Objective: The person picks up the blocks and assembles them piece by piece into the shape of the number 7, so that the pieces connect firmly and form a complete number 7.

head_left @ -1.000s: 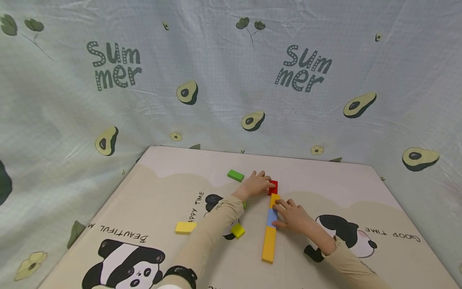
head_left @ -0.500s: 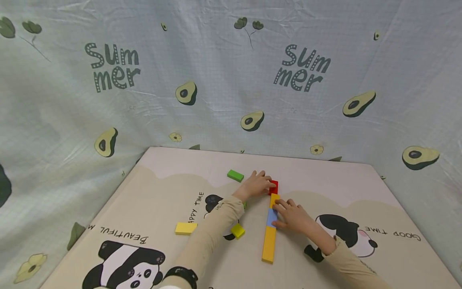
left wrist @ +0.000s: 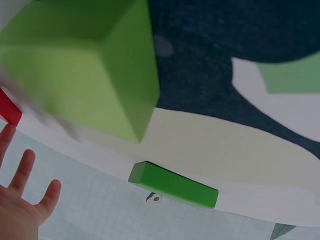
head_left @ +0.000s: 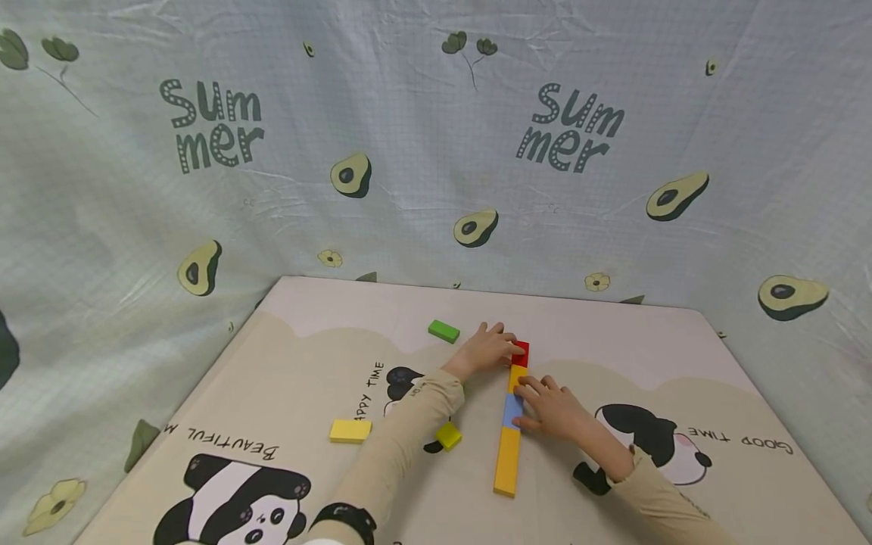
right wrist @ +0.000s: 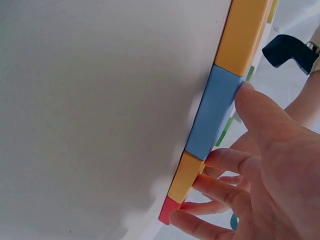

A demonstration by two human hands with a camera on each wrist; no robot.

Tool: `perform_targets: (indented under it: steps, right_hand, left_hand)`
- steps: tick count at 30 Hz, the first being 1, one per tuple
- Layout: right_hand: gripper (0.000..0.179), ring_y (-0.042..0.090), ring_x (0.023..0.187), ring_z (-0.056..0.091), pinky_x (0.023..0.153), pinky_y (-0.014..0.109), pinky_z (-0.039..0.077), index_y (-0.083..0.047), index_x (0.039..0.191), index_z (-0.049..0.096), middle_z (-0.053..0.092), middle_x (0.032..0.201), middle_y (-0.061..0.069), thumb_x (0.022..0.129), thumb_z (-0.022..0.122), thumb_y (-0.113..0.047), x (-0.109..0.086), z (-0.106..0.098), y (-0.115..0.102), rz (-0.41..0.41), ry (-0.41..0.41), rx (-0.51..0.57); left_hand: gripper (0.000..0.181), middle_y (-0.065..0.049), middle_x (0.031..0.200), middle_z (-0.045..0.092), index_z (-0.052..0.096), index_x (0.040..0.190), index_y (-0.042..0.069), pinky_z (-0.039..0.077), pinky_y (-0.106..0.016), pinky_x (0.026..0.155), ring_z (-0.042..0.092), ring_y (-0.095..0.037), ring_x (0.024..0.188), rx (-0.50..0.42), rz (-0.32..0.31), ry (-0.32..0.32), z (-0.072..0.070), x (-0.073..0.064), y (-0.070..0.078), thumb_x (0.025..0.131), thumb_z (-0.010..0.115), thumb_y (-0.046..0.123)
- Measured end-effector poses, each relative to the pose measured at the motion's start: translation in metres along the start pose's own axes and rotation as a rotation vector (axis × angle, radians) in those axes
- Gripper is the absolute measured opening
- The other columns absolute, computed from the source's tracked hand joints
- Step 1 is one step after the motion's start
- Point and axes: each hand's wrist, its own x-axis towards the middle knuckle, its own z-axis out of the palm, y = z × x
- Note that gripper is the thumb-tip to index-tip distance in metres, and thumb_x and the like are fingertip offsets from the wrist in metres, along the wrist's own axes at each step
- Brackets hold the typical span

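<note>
While adjacent, blocks (head_left: 513,409) against fingers (right wrist: 218,189).

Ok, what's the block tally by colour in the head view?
Red block: 1
Blue block: 1
Orange: 2, short block and long block
Green block: 1
Yellow: 2, plain block and greenish block
Total: 7, taking the long block as one piece

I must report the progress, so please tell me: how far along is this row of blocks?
Looks done: the blue block lies in line between orange blocks. In hand: the left hand touches the red block at the far end; the right hand touches the blue block. Perhaps remaining: the green block and yellow blocks lying apart.
</note>
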Motion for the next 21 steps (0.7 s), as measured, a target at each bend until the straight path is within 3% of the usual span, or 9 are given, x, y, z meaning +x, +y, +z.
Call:
perform_targets:
  steps: [10,21]
  right_hand:
    - [0.05,0.033,0.099,0.047,0.075,0.051,0.046,-0.009,0.114,0.052,0.048,0.123,0.013,0.077,0.064,-0.041,0.002,0.001,0.003,-0.018,0.01,0.022]
    - [0.056,0.031,0.1,0.044,0.076,0.051,0.046,-0.005,0.117,0.046,0.044,0.126,0.014,0.079,0.062,-0.042,0.009,0.004,0.01,-0.005,-0.018,0.089]
  left_hand:
    - [0.035,0.008,0.124,0.054,0.054,0.121,0.034,0.038,-0.046,0.096,0.045,-0.017,0.11,-0.055,-0.004,-0.007,-0.002,-0.002,-0.001,0.086,0.052,0.037]
    - [0.039,0.007,0.129,0.051,0.052,0.124,0.032,0.036,-0.049,0.097,0.043,-0.017,0.112,-0.087,-0.01,-0.067,-0.006,-0.004,-0.002,0.086,0.051,0.04]
